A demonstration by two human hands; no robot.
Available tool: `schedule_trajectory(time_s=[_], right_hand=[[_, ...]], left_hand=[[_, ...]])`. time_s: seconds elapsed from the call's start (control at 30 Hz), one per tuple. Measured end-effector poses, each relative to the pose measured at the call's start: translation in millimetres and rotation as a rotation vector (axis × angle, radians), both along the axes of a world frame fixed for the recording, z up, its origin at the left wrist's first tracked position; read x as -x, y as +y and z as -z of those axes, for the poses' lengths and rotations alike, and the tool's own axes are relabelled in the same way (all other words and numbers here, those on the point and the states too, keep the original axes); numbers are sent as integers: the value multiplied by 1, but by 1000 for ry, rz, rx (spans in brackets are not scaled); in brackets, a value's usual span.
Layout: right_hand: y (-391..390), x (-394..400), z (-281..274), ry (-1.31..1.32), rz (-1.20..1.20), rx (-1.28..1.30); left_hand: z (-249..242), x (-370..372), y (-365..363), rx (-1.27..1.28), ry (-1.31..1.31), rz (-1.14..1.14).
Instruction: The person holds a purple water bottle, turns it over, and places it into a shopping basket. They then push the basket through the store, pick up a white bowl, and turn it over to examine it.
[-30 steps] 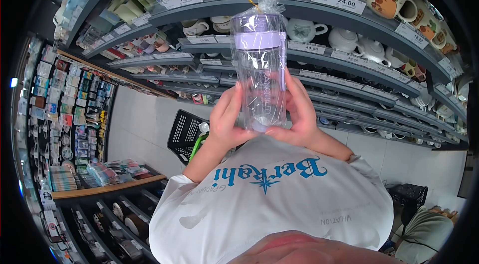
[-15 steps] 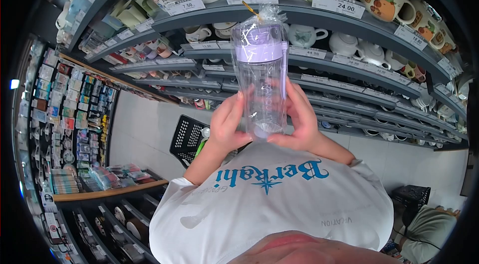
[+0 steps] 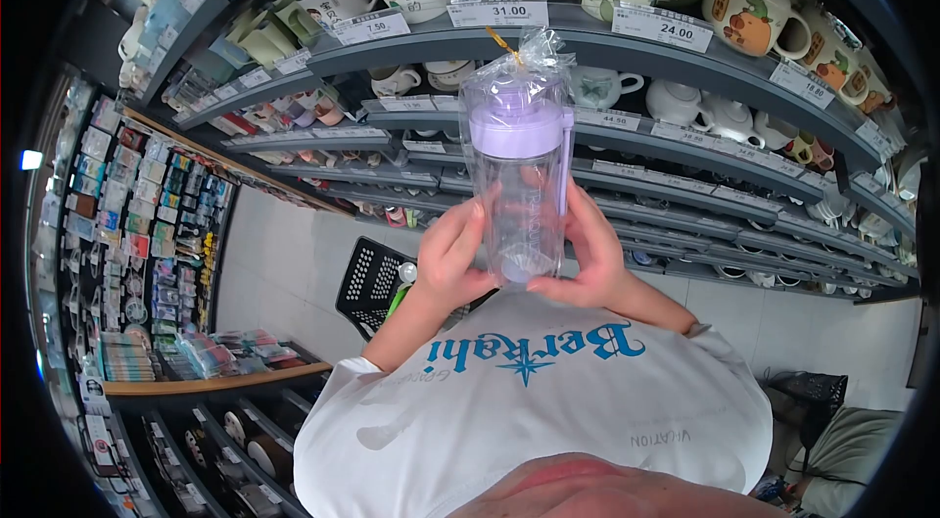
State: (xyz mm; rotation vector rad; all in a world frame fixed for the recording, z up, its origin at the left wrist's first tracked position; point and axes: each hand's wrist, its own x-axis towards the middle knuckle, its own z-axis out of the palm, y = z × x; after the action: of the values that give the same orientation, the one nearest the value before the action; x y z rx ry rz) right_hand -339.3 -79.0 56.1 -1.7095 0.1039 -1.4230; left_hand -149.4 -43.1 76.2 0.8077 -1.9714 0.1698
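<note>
Bottle [image 3: 519, 175]: clear, purple lid, sealed in a crinkled plastic bag tied at the top. Held upright between 2 hands in front of the chest, long axis vertical, lid end up toward the shelf [image 3: 587, 38] of mugs. Left hand [image 3: 452, 259]: fingers curled around the lower left side, gripping. Right hand [image 3: 590, 254]: fingers wrapped on the lower right side, thumb under the base. Both hands sit equally near, at the bottom third; upper body and lid stand free above them. Basket [image 3: 367, 278]: black, below and behind the left forearm.
</note>
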Motion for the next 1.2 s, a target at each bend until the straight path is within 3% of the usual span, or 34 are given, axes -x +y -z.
schedule_trajectory(time_s=[0.47,1.2], right_hand=[[0,14,11,106,102,29],[-1,8,9,94,65,17]], left_hand=[[8,8,2,42,20,-28],[5,6,4,-4,58,-19]])
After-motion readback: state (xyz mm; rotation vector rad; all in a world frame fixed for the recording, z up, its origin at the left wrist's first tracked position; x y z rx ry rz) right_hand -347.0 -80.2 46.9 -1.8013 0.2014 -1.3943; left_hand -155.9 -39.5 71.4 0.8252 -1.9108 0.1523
